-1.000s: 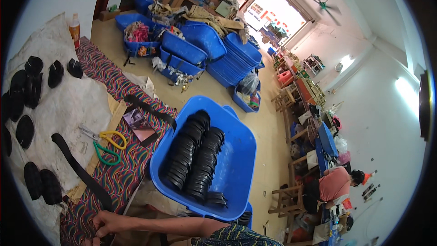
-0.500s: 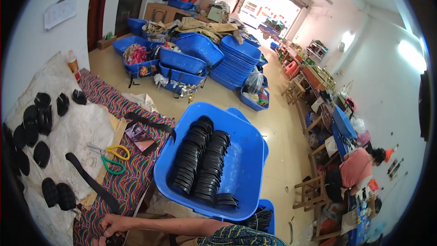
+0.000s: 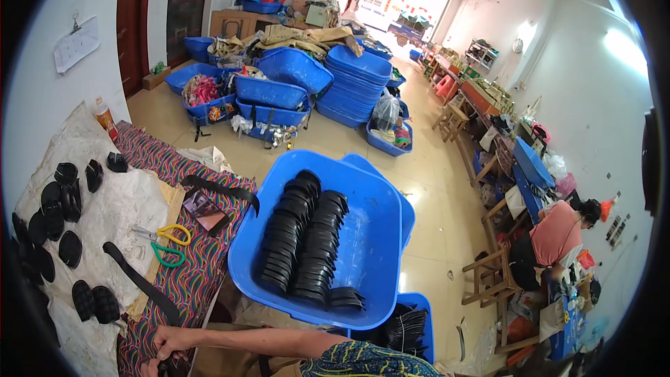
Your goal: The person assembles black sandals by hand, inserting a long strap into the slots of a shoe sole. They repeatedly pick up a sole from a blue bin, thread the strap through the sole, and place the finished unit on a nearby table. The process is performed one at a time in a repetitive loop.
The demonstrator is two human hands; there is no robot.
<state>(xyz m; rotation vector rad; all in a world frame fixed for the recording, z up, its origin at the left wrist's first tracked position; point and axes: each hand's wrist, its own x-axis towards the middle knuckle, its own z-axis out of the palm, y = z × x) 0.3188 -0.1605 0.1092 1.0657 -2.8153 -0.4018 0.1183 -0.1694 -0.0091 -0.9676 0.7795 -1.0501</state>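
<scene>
Head view | your left hand [image 3: 167, 345] curled on the table edge [image 3: 202, 286], touching a black strap [image 3: 139, 283] | right hand out of view | blue tub [image 3: 377, 237] of black soles [image 3: 303, 244] beside it

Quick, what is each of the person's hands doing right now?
Left hand: closed on the long black rubber strap at the table edge.
Right hand: not in view.

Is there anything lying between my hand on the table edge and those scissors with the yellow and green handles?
Yes. A long black strap lies slantwise on the table between the hand at the table's near edge and the scissors. The hand rests near the strap's lower end.
</scene>
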